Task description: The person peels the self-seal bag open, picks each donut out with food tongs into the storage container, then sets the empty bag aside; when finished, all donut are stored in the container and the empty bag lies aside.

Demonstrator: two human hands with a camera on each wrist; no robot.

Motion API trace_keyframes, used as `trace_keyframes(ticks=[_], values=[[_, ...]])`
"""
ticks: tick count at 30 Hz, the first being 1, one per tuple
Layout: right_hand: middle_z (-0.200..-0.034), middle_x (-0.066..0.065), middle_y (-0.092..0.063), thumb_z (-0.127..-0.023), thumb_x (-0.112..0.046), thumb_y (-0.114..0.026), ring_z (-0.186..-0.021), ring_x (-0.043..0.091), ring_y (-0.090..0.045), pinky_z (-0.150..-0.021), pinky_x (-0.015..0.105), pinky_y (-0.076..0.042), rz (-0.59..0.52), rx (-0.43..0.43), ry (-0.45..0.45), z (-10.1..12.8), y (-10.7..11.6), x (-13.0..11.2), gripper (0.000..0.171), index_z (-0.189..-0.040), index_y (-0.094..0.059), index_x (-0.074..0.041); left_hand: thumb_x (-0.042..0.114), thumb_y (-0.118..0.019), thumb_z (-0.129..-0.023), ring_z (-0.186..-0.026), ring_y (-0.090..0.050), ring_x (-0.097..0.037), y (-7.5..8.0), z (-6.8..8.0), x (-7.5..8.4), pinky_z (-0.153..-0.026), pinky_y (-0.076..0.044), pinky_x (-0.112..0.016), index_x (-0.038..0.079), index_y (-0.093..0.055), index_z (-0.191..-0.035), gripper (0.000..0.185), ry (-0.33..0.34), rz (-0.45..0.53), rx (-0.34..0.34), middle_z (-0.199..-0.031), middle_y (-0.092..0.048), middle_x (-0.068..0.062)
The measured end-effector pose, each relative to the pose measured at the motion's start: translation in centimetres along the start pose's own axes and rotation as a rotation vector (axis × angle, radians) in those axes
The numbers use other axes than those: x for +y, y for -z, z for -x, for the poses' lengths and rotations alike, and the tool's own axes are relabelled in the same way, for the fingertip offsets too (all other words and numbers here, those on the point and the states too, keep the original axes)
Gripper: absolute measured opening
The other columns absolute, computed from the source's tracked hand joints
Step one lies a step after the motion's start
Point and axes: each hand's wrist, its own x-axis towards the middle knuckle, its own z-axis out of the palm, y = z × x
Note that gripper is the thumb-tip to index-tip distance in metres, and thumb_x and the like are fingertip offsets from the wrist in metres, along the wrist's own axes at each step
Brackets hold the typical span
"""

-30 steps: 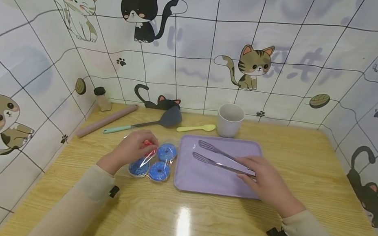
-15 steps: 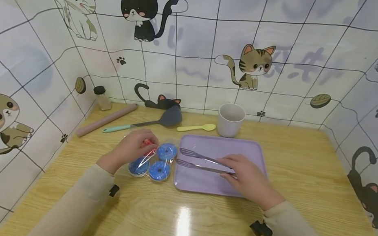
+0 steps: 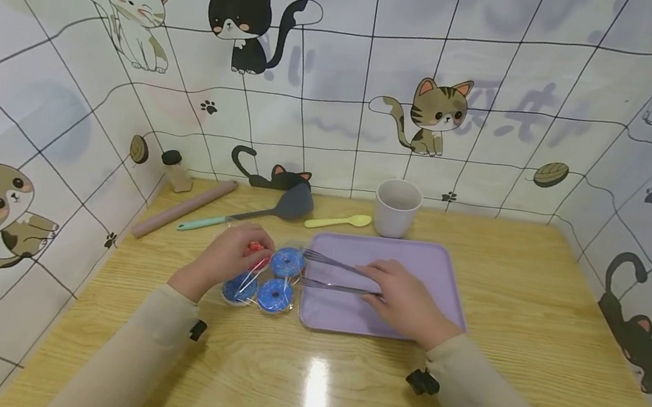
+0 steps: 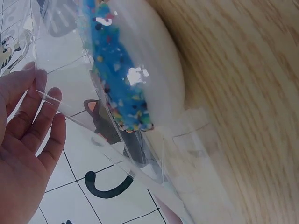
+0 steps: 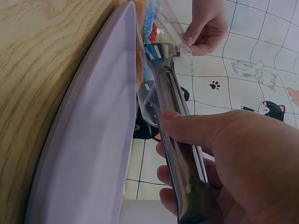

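In the head view a clear plastic package (image 3: 254, 283) holds several toy-like donuts, blue ones (image 3: 275, 296) and a red one (image 3: 256, 258) partly covered by my left hand (image 3: 230, 256). My left hand pinches the top edge of the plastic, as the left wrist view shows beside a sprinkled blue donut (image 4: 119, 70). My right hand (image 3: 405, 300) grips metal tongs (image 3: 343, 265) around their arms, thumb on one side and fingers on the other. The spread tong tips reach the package's right edge, above the purple tray (image 3: 340, 316). Whether they touch the plastic is unclear.
Behind the package lie a rolling pin (image 3: 187, 208), a spatula (image 3: 294, 203) with a green handle and a yellow spoon (image 3: 339, 220). A grey cup (image 3: 397, 209) stands behind the tray, and a dark-capped jar (image 3: 177, 173) is in the back left corner.
My right hand has moved left across the tray with the tongs, bringing their tips to the package. My left hand has stayed in place on the plastic.
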Motion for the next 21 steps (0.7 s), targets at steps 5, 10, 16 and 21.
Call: trace_keyframes(ticks=[5,10,16,21], values=[[-0.135,0.013,-0.065,-0.091,-0.021,-0.081,-0.125,0.03,-0.062,-0.105,0.048,-0.053,0.001,-0.002,-0.024,-0.5,-0.3,-0.1,0.054,-0.14,-0.064,-0.01,0.01,-0.077,-0.093,-0.1,-0.068,-0.024,-0.1,-0.1,0.0,-0.096,-0.055,-0.048,0.01,-0.077,-0.099,0.005,-0.019,0.008,0.007,-0.099,-0.073,0.0],[-0.135,0.012,-0.065,-0.091,-0.021,-0.081,-0.123,0.03,-0.062,-0.103,0.048,-0.054,0.011,-0.012,-0.042,-0.7,-0.6,-0.1,0.054,-0.141,-0.063,-0.01,0.009,-0.077,-0.093,-0.101,-0.068,-0.025,-0.2,-0.1,-0.1,-0.098,-0.055,-0.048,0.009,-0.077,-0.098,0.005,-0.024,0.009,0.007,-0.099,-0.073,-0.001],[-0.136,0.011,-0.065,-0.092,-0.025,-0.08,-0.123,0.028,-0.062,-0.102,0.047,-0.054,-0.009,-0.021,-0.056,-1.2,-1.4,0.2,0.055,-0.142,-0.062,-0.012,0.011,-0.076,-0.094,-0.103,-0.067,-0.025,-0.2,-0.1,-0.2,-0.1,-0.054,-0.047,0.012,-0.076,-0.098,0.005,-0.015,-0.005,0.001,-0.101,-0.073,-0.001],[-0.136,0.011,-0.065,-0.092,-0.026,-0.08,-0.124,0.028,-0.061,-0.103,0.047,-0.054,-0.022,-0.023,-0.059,-1.4,-1.7,0.1,0.054,-0.142,-0.062,-0.012,0.011,-0.076,-0.094,-0.102,-0.067,-0.024,-0.2,-0.1,-0.2,-0.098,-0.055,-0.047,0.011,-0.077,-0.099,0.005,-0.015,0.005,0.002,-0.101,-0.073,-0.001]])
